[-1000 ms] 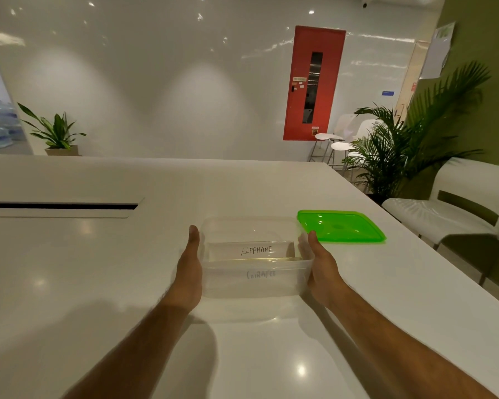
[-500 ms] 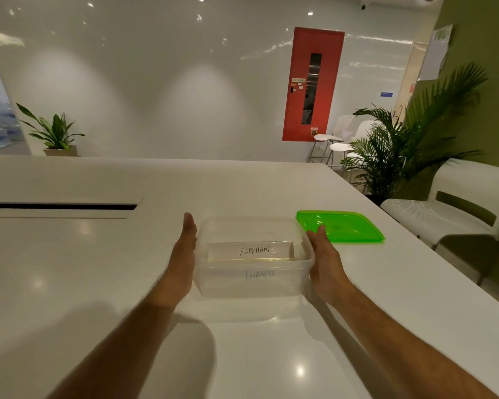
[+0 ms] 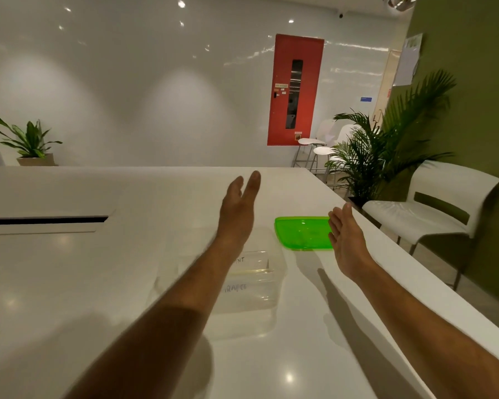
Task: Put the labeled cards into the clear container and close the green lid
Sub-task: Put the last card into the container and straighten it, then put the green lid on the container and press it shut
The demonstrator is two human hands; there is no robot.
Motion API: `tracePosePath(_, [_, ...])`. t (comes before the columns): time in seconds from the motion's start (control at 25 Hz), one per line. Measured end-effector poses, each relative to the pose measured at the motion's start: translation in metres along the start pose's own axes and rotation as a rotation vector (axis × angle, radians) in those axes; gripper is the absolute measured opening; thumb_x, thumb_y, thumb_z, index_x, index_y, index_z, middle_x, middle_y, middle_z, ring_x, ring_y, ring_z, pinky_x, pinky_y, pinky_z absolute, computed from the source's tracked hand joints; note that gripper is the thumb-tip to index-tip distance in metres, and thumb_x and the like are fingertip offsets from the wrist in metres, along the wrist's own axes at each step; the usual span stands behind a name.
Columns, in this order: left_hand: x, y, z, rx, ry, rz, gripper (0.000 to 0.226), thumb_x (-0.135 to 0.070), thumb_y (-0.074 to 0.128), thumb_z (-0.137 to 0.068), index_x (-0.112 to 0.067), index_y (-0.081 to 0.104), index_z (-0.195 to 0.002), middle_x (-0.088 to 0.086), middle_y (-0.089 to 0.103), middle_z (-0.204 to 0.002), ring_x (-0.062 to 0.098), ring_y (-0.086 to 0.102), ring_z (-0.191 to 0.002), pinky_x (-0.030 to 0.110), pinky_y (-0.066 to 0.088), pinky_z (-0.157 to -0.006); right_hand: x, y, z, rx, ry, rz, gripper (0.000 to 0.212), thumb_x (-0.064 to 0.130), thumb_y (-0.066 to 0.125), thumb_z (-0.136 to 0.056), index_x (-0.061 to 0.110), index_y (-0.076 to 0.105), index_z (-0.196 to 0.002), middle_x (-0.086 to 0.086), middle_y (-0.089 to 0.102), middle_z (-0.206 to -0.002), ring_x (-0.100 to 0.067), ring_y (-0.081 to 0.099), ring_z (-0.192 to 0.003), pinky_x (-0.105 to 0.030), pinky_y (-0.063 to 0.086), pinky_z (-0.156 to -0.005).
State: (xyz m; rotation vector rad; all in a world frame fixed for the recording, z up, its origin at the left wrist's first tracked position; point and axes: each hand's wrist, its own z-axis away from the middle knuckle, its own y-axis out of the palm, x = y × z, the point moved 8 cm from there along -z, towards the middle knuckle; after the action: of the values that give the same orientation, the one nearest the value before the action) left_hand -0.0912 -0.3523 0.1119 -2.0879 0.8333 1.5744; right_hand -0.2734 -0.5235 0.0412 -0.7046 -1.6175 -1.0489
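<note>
The clear container [image 3: 260,295] stands on the white table, with two labeled cards [image 3: 252,262] inside; my left forearm crosses over it and hides part of the writing. The green lid [image 3: 303,233] lies flat on the table to the container's right and a little beyond it. My left hand [image 3: 238,205] is raised above the table past the container, fingers straight and empty. My right hand [image 3: 347,237] hovers at the lid's right edge, open and flat, covering that end of the lid. Neither hand touches the container.
The white table [image 3: 98,283] has a dark cable slot [image 3: 43,220] at the left. Its right edge runs diagonally close to the lid. A white chair [image 3: 432,208] and a palm plant [image 3: 386,151] stand beyond that edge.
Both hands have let go of the container's sides. The left hand rose forward over it, and the right hand swung right to the green lid. The camera view also shifted.
</note>
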Motion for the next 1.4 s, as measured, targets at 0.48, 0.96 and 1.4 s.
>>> tracePosePath(0.48, [0.08,0.169,-0.01,0.105,-0.325,0.078,0.082,-0.075,0.042,-0.087,-0.025,0.032,-0.151,0.002,0.038,-0.155,0.026,0.041,-0.136,0.038,0.034,-0.104,0.011,-0.113,-0.054,-0.133,0.031,0.109,0.072,0.06,0.027,-0.097,0.015,0.024,-0.153,-0.003,0.024,-0.161,-0.017,0.023,-0.148,-0.034,0.013,-0.118])
tracePosePath(0.96, [0.152,0.163,-0.03,-0.162,-0.285,-0.404,0.09,-0.072,0.043,-0.087,-0.008,0.033,-0.15,0.017,0.036,-0.154,0.033,0.029,-0.144,0.05,0.021,-0.118,-0.034,-0.144,-0.108,-0.146,0.144,0.357,0.066,0.057,0.035,-0.098,0.013,0.04,-0.146,-0.012,0.044,-0.15,-0.03,0.041,-0.137,-0.045,0.026,-0.117])
tracePosePath(1.4, [0.16,0.154,-0.028,-0.171,-0.415,-0.34,0.098,-0.083,0.044,-0.078,-0.013,0.034,-0.146,0.013,0.049,-0.144,0.036,0.047,-0.131,0.052,0.034,-0.111,-0.056,-0.156,-0.133,-0.097,0.095,0.566,0.048,0.047,0.05,-0.096,0.018,0.052,-0.134,-0.009,0.055,-0.135,-0.026,0.052,-0.12,-0.044,0.038,-0.107])
